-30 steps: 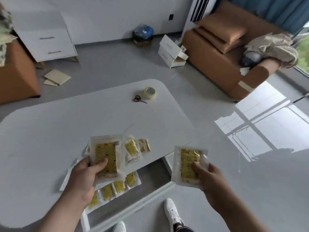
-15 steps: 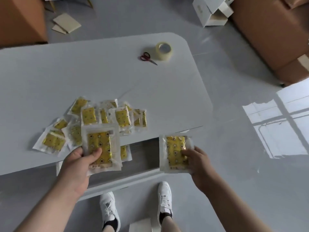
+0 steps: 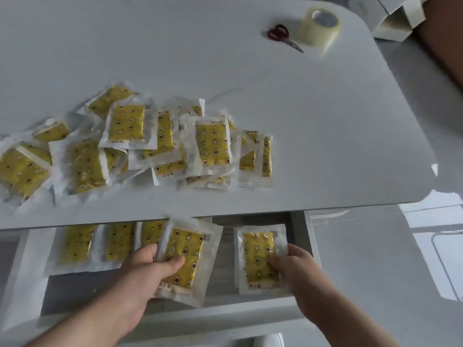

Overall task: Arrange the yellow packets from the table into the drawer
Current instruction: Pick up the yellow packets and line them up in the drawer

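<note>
A heap of yellow packets [image 3: 140, 144] in clear wrappers lies on the white table [image 3: 300, 121]. Below the table edge the drawer [image 3: 220, 314] stands pulled out, with several packets [image 3: 95, 244] lined up at its left. My left hand [image 3: 147, 274] grips a small stack of yellow packets [image 3: 190, 249] over the drawer's middle, thumb on top. My right hand [image 3: 295, 269] holds a single yellow packet [image 3: 258, 249] low inside the drawer's right part, thumb pressed on its face.
Red-handled scissors [image 3: 281, 36] and a roll of clear tape [image 3: 320, 25] lie at the table's far right corner. A white box [image 3: 390, 18] stands on the floor beyond. A white shoe [image 3: 269, 340] shows under the drawer front.
The view has tipped down and closer. Both hands with their packets have dropped from in front of the table edge into the open drawer.
</note>
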